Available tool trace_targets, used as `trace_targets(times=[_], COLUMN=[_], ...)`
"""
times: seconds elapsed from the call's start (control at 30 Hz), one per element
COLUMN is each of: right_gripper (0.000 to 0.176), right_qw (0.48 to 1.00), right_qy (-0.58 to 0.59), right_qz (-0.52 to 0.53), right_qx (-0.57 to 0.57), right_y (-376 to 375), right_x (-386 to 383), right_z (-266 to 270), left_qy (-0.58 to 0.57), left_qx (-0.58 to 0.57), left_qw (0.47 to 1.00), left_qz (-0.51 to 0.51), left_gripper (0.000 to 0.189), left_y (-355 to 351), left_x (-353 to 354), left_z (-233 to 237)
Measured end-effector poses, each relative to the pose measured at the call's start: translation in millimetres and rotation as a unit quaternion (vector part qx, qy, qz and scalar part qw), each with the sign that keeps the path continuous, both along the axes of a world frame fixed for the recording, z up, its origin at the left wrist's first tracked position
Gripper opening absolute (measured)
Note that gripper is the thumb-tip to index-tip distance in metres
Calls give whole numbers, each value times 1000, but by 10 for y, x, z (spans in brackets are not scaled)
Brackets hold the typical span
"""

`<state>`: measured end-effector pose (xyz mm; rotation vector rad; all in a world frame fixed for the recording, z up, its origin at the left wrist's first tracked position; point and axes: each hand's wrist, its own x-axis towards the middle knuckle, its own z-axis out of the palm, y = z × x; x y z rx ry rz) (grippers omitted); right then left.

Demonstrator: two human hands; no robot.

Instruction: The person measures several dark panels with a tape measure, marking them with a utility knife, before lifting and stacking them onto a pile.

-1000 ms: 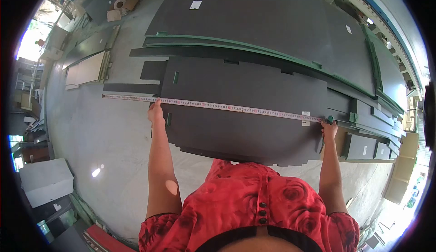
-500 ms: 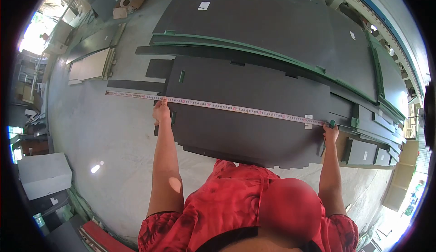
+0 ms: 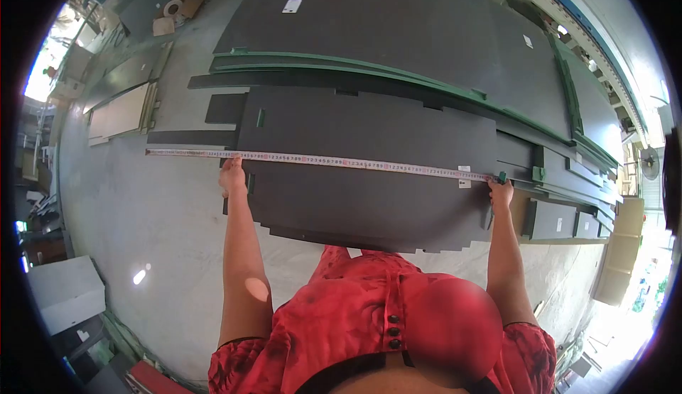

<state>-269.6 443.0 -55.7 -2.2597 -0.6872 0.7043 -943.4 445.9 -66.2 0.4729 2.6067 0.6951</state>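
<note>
A tape measure (image 3: pixel 344 162) is pulled out across a dark grey panel (image 3: pixel 369 131), its white blade running nearly straight from left to right. My left hand (image 3: pixel 231 175) pinches the blade near the panel's left edge, and the blade's free end sticks out beyond it over the floor. At the panel's right edge my right hand (image 3: pixel 501 194) is closed around the small green case. A white label (image 3: pixel 464 177) on the panel lies partly under the blade. Small notches and slots cut into the panel's edges and face are visible.
Larger dark sheets (image 3: pixel 369 25) with green edges lie stacked behind the panel. Narrower grey pieces (image 3: pixel 550 220) are piled at the right. On the floor at the left stand leaning boards (image 3: pixel 121 113), a white box (image 3: pixel 67 294) and a carton with a tape roll (image 3: pixel 177 11).
The whole view has shifted slightly, so everything appears further left. Both hands keep their places on the blade and the case, with the tape stretched as before.
</note>
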Motion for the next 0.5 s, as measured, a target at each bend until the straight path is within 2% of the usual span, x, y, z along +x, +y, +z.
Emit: trace_targets(times=[0.13,0.2,0.27,0.3,0.4,0.47,0.5], right_gripper=[28,28,24,24,23,21,24], right_qw=[999,997,998,998,997,972,961], right_qy=[38,72,-53,-51,-8,179,207], right_qz=[-2,-23,16,27,30,52,79], right_qx=[0,20,13,16,68,140,167], right_y=[8,-21,8,27,145,302,366], right_x=[-58,-149,124,71,-160,-505,-849], right_z=[55,248,70,150,621,839,988], left_qy=[14,9,3,14,18,0,-4], left_qx=[-8,1,9,11,6,-3,0], left_qw=[1000,1000,1000,1000,1000,1000,1000], left_qz=[11,18,25,21,15,4,10], left_gripper=[43,42,40,38,33,30,30], left_y=[7,0,-8,-2,2,1,3], left_x=[77,37,11,16,80,135,134], left_z=[122,57,1,-19,118,276,279])
